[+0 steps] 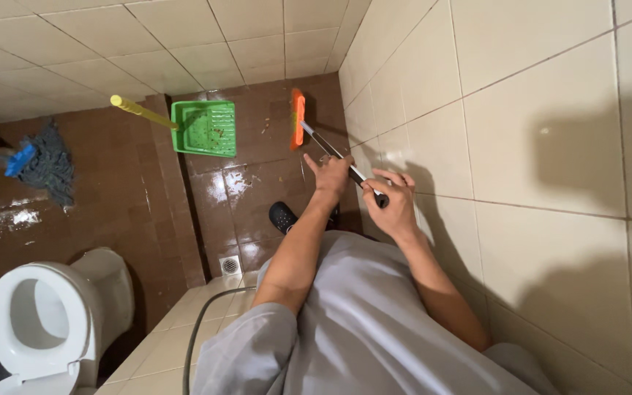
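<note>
An orange broom head (298, 118) rests on the wet brown floor tiles, close to the cream wall. Its metal-and-black handle (330, 150) runs back toward me. My left hand (330, 175) grips the handle lower down, and my right hand (391, 201) holds its upper end near the wall. A green dustpan (205, 129) with a yellow handle (140, 111) sits on the floor to the left of the broom head, with dirt specks in it.
A white toilet (42, 322) stands at the lower left. A grey mop with a blue clamp (42, 162) lies at the far left. A floor drain (230, 265), a dark hose (199, 329) and my black shoe (283, 216) are near my feet.
</note>
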